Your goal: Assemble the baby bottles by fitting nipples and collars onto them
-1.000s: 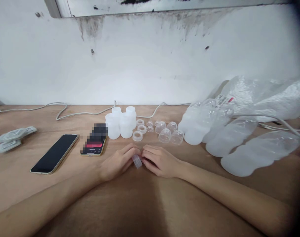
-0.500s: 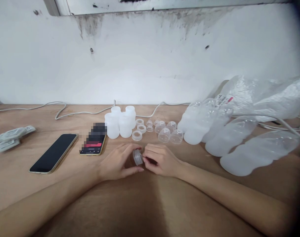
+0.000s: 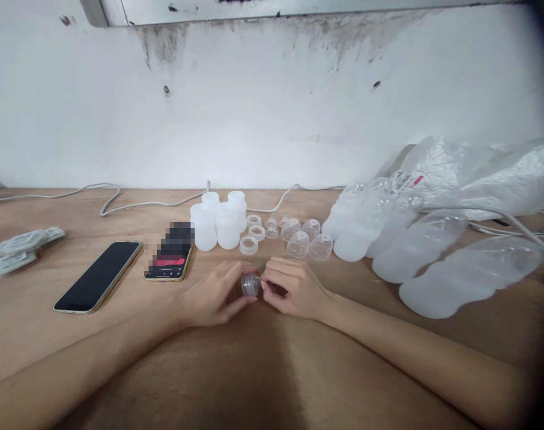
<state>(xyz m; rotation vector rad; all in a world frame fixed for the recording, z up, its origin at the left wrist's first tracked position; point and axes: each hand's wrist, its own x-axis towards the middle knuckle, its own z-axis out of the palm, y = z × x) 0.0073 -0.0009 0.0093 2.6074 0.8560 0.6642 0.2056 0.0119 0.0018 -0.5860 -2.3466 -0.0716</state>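
Near the middle of the table, my left hand (image 3: 215,292) holds a translucent baby bottle collar ring (image 3: 249,285) on its side between thumb and fingers. My right hand (image 3: 294,286) is closed in a pinch just right of the ring, on the thin tip of a clear bottle nipple (image 3: 260,279) that sticks out of it. Most of the nipple is hidden by the ring and fingers. Behind my hands lie loose white collar rings (image 3: 249,245), small clear nipples (image 3: 272,232) and several clear dome caps (image 3: 298,244).
Several white bottle bodies (image 3: 229,227) stand behind the lit phone (image 3: 169,254). A dark phone (image 3: 99,278) and small packets (image 3: 25,248) lie left. Assembled bottles (image 3: 469,278) lie on the right before a clear plastic bag (image 3: 486,173). A white cable (image 3: 294,190) runs along the wall.
My right hand has shifted slightly right and up from the ring, and the pinched nipple tip now shows stretched between them. The ring has turned a little in my left hand.
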